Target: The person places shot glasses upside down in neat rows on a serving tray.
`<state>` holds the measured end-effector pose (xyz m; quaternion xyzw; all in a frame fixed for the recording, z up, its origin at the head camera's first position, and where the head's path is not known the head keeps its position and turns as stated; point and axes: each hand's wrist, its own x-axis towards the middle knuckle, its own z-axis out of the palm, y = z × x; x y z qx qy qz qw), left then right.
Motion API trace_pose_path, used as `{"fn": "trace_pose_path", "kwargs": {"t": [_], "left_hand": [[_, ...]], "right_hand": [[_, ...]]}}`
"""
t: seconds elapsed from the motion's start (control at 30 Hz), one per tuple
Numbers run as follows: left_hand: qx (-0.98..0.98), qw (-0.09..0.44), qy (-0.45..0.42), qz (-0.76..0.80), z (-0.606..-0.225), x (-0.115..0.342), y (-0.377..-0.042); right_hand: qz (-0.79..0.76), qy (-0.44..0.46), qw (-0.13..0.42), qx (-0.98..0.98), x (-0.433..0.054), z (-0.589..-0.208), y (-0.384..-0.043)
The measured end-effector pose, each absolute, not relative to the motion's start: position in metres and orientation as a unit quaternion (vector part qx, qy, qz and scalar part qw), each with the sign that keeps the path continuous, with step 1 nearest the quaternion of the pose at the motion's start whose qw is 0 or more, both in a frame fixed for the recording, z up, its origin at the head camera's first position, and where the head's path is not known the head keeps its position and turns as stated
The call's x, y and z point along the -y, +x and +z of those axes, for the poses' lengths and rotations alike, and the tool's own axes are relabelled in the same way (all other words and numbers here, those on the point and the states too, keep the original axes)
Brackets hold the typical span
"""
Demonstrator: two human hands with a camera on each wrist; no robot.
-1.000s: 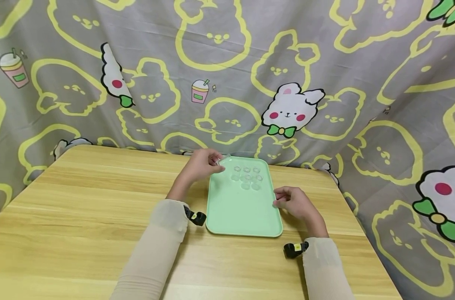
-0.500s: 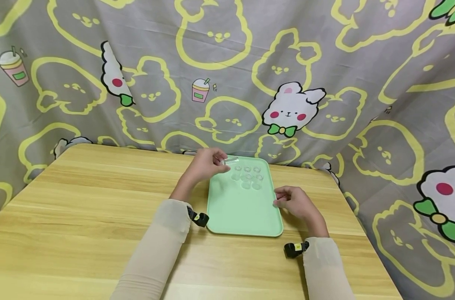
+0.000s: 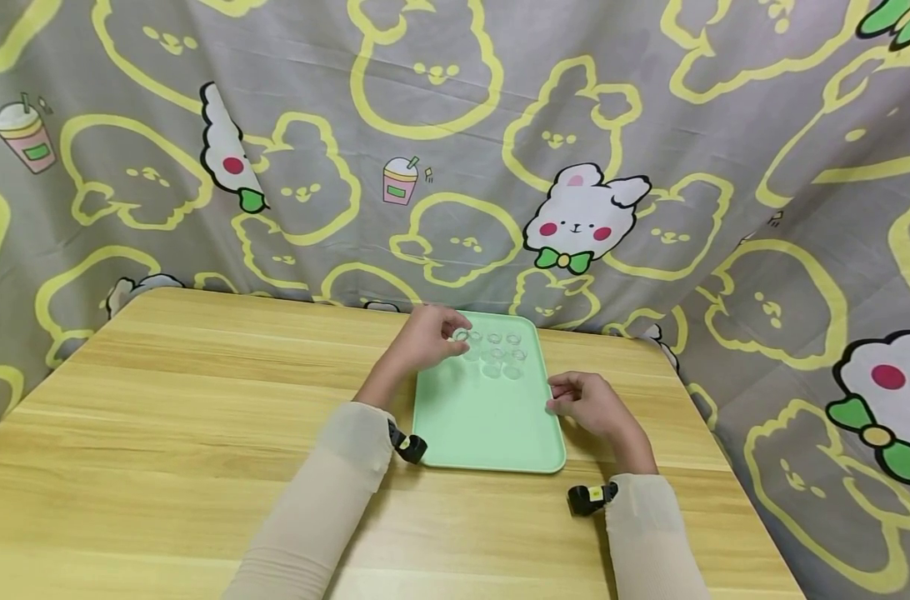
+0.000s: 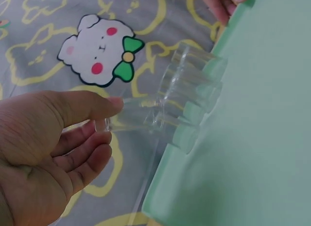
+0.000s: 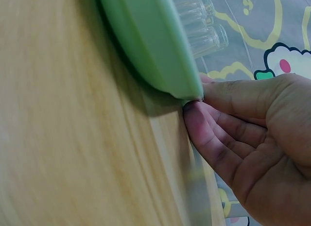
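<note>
My left hand [image 3: 431, 337] pinches a small clear glass [image 4: 133, 114] near its rim, between thumb and fingers. It stands upright over the back left of the light green tray [image 3: 485, 425], right beside several like clear glasses [image 3: 495, 339] grouped there in rows. In the left wrist view its lower end overlaps the nearest glass [image 4: 181, 133]. At the tray's right side, my right hand [image 3: 588, 403] grips the rim, thumb on top and forefinger beneath, as the right wrist view shows.
The tray lies on a wood-grain table [image 3: 200, 417]. Behind and to the right hangs a grey patterned curtain [image 3: 455, 150], close to the table's back edge. A black wrist camera [image 3: 410, 447] sits on the left sleeve, another camera [image 3: 588, 500] on the right.
My left hand has moved right and slightly nearer, bringing the glass from tilted to upright beside the others. My right hand has stayed at the tray's edge.
</note>
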<state>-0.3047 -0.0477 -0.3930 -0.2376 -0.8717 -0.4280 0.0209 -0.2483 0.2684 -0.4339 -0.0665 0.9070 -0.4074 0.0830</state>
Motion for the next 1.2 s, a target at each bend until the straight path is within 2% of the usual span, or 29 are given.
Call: {"fn": "trace_pose_path", "kwargs": {"t": [0.4, 0.8, 1.2], "left_hand": [[0.892, 0.018, -0.258, -0.37, -0.397, 0.032, -0.302], [0.898, 0.038, -0.292, -0.328, -0.405, 0.02, -0.299], [0.906, 0.039, -0.286, -0.308, -0.407, 0.015, -0.297]], "right_hand": [[-0.407, -0.067, 0.081, -0.907, -0.268, -0.434, -0.249], [-0.405, -0.069, 0.08, -0.908, -0.269, -0.435, -0.249], [-0.408, -0.068, 0.079, -0.907, -0.269, -0.434, -0.249]]}}
